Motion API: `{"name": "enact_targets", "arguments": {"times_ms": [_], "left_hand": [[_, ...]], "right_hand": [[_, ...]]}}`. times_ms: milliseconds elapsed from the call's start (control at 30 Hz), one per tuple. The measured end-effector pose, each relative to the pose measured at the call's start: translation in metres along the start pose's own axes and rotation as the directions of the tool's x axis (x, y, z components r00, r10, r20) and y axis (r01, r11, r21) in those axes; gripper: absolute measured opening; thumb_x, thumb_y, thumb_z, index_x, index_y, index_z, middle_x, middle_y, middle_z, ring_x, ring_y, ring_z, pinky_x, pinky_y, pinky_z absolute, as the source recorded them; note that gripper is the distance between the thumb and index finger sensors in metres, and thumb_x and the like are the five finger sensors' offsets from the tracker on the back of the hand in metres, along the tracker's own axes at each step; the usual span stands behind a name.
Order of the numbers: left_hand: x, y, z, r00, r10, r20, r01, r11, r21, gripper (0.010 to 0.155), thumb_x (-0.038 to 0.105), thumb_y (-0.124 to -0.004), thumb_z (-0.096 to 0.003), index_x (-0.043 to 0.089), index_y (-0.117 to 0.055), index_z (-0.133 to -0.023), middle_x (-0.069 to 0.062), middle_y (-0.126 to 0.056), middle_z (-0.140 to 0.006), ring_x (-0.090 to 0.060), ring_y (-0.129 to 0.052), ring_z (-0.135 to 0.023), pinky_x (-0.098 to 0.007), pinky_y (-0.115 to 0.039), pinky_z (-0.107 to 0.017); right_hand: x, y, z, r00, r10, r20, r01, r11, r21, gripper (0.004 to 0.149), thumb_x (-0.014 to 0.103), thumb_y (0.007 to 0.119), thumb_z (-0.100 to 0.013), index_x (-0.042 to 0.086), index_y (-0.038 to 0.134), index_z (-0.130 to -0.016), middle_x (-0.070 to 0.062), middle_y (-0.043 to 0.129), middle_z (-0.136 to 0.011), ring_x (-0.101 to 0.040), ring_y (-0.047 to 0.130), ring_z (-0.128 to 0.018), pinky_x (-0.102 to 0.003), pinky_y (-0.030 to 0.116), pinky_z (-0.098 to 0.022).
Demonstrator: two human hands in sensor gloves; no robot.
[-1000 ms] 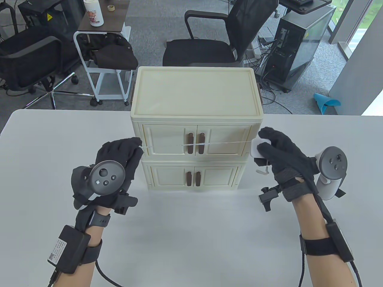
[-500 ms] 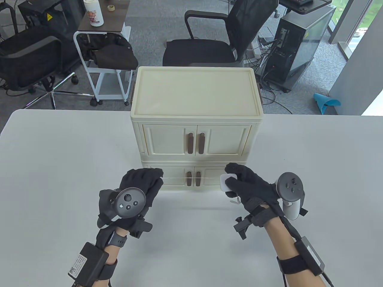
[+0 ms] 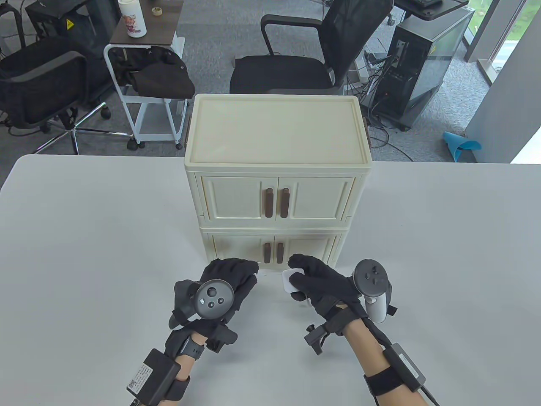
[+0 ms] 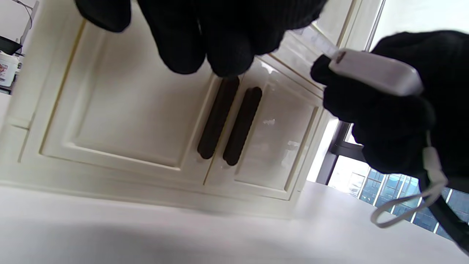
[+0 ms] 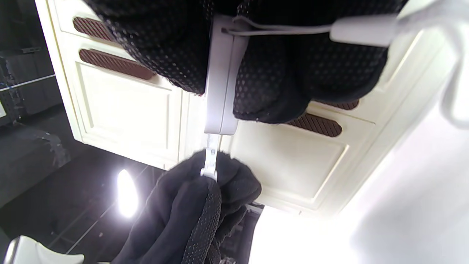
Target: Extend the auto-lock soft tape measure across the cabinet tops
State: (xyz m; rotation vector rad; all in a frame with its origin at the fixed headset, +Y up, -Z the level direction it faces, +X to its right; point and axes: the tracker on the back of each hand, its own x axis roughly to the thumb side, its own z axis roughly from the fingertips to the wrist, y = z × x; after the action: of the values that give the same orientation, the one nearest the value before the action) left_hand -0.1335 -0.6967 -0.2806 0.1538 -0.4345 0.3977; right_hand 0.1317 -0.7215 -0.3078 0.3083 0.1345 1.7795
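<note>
A: Is there any writing I could read here?

B: Very little. A white bottle (image 3: 132, 19) on a side cart (image 3: 141, 38) behind the table carries a red and white printed picture, too small to read. A dark cabinet at the back left has a yellow warning triangle (image 3: 67, 24). A black box strapped to the left forearm bears a white label (image 3: 139, 377) with a code square; its text is illegible.

A: Where is the tape measure?

B: Its small white case (image 3: 288, 280) sits in the right hand (image 3: 321, 283), low over the white table (image 3: 84, 253), just in front of the lower of two stacked cream cabinets (image 3: 277, 169). Only a short length of tape (image 5: 211, 154) shows between the case and the left hand (image 3: 230, 281).

A: How are the hands posed?

B: Both come in from the bottom edge, close together, knuckles up, each with a grey tracker on its back. The right hand holds the case between thumb and fingers, with a white wrist loop (image 4: 406, 205) dangling beneath. The left hand's fingertips (image 5: 210, 183) are curled together and pinch the tape's end tab, as the right wrist view shows.

A: And the cabinets?

B: Each has two doors with dark brown handles (image 4: 229, 124) at the centre. The hands are level with the lower doors.
</note>
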Motion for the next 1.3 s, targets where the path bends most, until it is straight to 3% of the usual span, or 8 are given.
{"name": "enact_targets", "arguments": {"times_ms": [667, 767, 900, 1033, 1100, 1300], "left_hand": [[0.01, -0.018, 0.007, 0.998, -0.044, 0.042, 0.046, 0.998, -0.05, 0.046, 0.043, -0.066, -0.0612, 0.027, -0.065, -0.104, 0.003, -0.078, -0.107, -0.029, -0.079, -0.105, -0.064, -0.06, -0.077], [0.003, -0.017, 0.014, 0.996, -0.082, 0.028, 0.084, 0.993, -0.08, 0.06, 0.05, -0.066, -0.06, 0.023, -0.054, -0.111, -0.004, -0.067, -0.116, -0.034, -0.07, -0.109, -0.065, -0.058, -0.077], [-0.01, -0.018, 0.024, 0.983, -0.183, -0.012, 0.181, 0.977, -0.116, 0.076, 0.062, -0.061, -0.0586, 0.02, -0.039, -0.118, -0.015, -0.046, -0.125, -0.043, -0.052, -0.115, -0.07, -0.048, -0.078], [-0.025, -0.019, 0.033, 0.964, -0.259, -0.052, 0.249, 0.956, -0.153, 0.081, 0.067, -0.056, -0.0577, 0.019, -0.034, -0.12, -0.015, -0.041, -0.127, -0.044, -0.045, -0.118, -0.072, -0.042, -0.078], [-0.033, -0.02, 0.037, 0.97, -0.23, -0.08, 0.214, 0.962, -0.168, 0.084, 0.069, -0.054, -0.0575, 0.019, -0.031, -0.121, -0.018, -0.039, -0.127, -0.045, -0.042, -0.118, -0.073, -0.04, -0.077], [-0.044, -0.022, 0.044, 0.976, -0.199, -0.092, 0.182, 0.969, -0.166, 0.087, 0.072, -0.051, -0.0565, 0.019, -0.028, -0.121, -0.019, -0.036, -0.128, -0.047, -0.038, -0.118, -0.075, -0.037, -0.076]], "right_hand": [[-0.013, 0.027, 0.002, 0.999, -0.001, -0.052, 0.005, 0.996, 0.088, 0.05, 0.028, 0.087, -0.055, 0.009, 0.07, -0.098, -0.02, 0.089, -0.081, -0.03, 0.102, -0.052, -0.049, 0.087, -0.041], [-0.01, 0.029, 0.002, 0.997, 0.041, -0.059, -0.035, 0.994, 0.106, 0.05, 0.026, 0.084, -0.056, 0.01, 0.067, -0.101, -0.022, 0.085, -0.087, -0.035, 0.099, -0.058, -0.052, 0.085, -0.044], [-0.01, 0.035, 0.002, 0.986, 0.131, -0.108, -0.105, 0.971, 0.214, 0.049, 0.018, 0.077, -0.059, 0.012, 0.062, -0.105, -0.03, 0.07, -0.098, -0.046, 0.091, -0.07, -0.059, 0.078, -0.051], [-0.009, 0.042, 0.003, 0.926, 0.34, -0.165, -0.298, 0.926, 0.233, 0.048, 0.016, 0.077, -0.058, 0.013, 0.065, -0.104, -0.036, 0.061, -0.097, -0.046, 0.092, -0.071, -0.058, 0.082, -0.05], [-0.008, 0.045, 0.002, 0.87, 0.462, -0.172, -0.415, 0.875, 0.25, 0.048, 0.015, 0.078, -0.057, 0.012, 0.067, -0.103, -0.033, 0.069, -0.092, -0.045, 0.095, -0.069, -0.057, 0.084, -0.048], [-0.016, 0.053, -0.005, 0.747, 0.62, -0.24, -0.553, 0.779, 0.294, 0.049, 0.018, 0.082, -0.055, 0.007, 0.069, -0.101, -0.025, 0.081, -0.089, -0.041, 0.096, -0.065, -0.055, 0.084, -0.046]]}}
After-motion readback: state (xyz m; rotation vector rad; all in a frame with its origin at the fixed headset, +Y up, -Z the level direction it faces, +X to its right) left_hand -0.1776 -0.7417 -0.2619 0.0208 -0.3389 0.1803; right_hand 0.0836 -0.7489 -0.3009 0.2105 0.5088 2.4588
